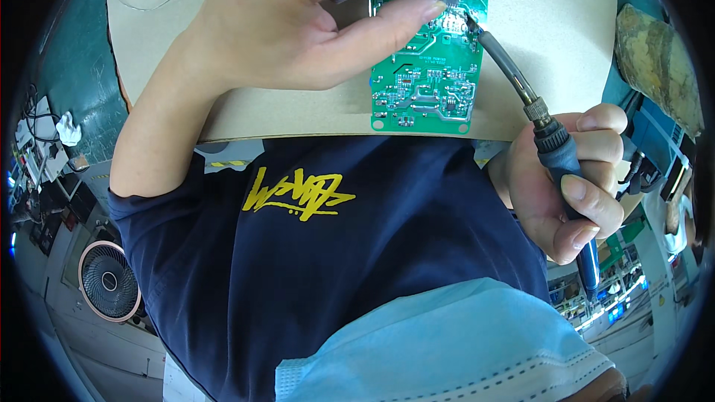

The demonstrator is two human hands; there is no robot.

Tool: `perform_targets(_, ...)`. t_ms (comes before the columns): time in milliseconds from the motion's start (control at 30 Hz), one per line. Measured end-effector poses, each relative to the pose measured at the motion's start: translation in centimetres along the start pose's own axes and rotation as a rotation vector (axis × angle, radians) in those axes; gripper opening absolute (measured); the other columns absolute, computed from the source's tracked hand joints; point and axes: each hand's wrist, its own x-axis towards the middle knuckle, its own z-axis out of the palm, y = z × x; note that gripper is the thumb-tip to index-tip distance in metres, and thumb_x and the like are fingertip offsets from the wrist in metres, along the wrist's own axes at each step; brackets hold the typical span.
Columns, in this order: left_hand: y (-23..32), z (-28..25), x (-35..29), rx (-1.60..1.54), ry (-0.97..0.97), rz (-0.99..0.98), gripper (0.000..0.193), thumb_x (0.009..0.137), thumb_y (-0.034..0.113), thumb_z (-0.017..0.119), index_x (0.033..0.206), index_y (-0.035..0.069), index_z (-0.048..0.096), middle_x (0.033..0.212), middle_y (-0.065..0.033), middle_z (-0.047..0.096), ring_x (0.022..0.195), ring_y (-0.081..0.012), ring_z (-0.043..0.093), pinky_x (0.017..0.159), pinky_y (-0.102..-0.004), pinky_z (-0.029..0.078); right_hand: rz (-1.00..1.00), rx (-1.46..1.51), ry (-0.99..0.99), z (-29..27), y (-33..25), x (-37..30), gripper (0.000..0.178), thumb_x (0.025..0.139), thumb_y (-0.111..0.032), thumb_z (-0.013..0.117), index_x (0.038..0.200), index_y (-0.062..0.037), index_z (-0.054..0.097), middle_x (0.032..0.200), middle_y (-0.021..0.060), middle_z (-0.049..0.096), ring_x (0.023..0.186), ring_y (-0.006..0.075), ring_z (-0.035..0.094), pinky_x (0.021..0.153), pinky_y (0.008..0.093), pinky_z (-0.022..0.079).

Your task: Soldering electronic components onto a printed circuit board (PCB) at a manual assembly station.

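A green circuit board (387,78) lies before me with its soldered side up. My left hand (298,37) reaches over its upper left part, thumb and forefinger pinched together close to the board. Between them runs a thin silvery wire, which looks like solder (160,9) and trails off to the upper left. In my right hand (596,152) is a soldering iron (510,71), fingers wrapped round its blue handle. The iron's dark tip meets or almost meets the board just right of my left fingertips; I cannot tell whether it touches.
Under the board is a beige sheet (298,115) on a dark green bench top (82,82). Crumpled white tissue (68,130) and dark cables sit at the left. A round fan (109,281) stands lower left. A mottled tan object (655,59) and blue equipment (655,130) are at the right.
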Motion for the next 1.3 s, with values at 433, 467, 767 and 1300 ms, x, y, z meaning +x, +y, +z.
perform_targets(433, -0.1, -0.2, 0.0, 0.069, -0.081, 0.054, 0.016, 0.069, -0.003, 0.078, 0.082, 0.004, 0.071, 0.072, -0.0049, 0.061, 0.074, -0.0253, 0.06, 0.067, -0.0342, 0.048, -0.004, 0.005, -0.022, -0.4, 0.0, 0.0, 0.039, 0.103, -0.042, 0.045, 0.096, -0.007, 0.061, 0.059, 0.0007, 0.041, 0.058, 0.0183, 0.043, 0.07, 0.0432, 0.039)
perform_targets(467, 0.0, -0.2, 0.0, 0.059, -0.066, 0.044, 0.016, 0.069, -0.003, 0.078, 0.082, 0.004, 0.071, 0.072, -0.0048, 0.061, 0.073, -0.0252, 0.06, 0.067, -0.0342, 0.048, -0.006, 0.015, -0.019, -0.5, 0.0, 0.0, 0.039, 0.103, -0.041, 0.044, 0.096, -0.0067, 0.061, 0.059, 0.0008, 0.041, 0.058, 0.0183, 0.044, 0.071, 0.0437, 0.038)
perform_targets(767, -0.2, -0.1, -0.1, 0.057, -0.058, 0.058, 0.014, 0.07, -0.003, 0.078, 0.081, 0.004, 0.071, 0.071, -0.0043, 0.061, 0.07, -0.0239, 0.06, 0.068, -0.0342, 0.049, -0.002, 0.054, 0.005, -1.6, 0.2, -0.3, 0.041, 0.105, -0.04, 0.04, 0.103, -0.0057, 0.062, 0.062, 0.0022, 0.044, 0.062, 0.0194, 0.044, 0.075, 0.0462, 0.034)
perform_targets(1300, 2.2, -1.2, 1.4, 0.131, -0.348, -0.272, 0.012, 0.077, -0.007, 0.069, 0.087, -0.002, 0.066, 0.076, -0.0093, 0.058, 0.094, -0.0293, 0.059, 0.108, -0.0571, 0.039, -0.029, -0.797, 0.426, -7.0, 1.2, 2.1, 0.046, 0.107, -0.033, 0.048, 0.128, 0.0079, 0.052, 0.087, 0.0186, 0.063, 0.082, 0.0271, 0.066, 0.082, 0.0376, 0.053)
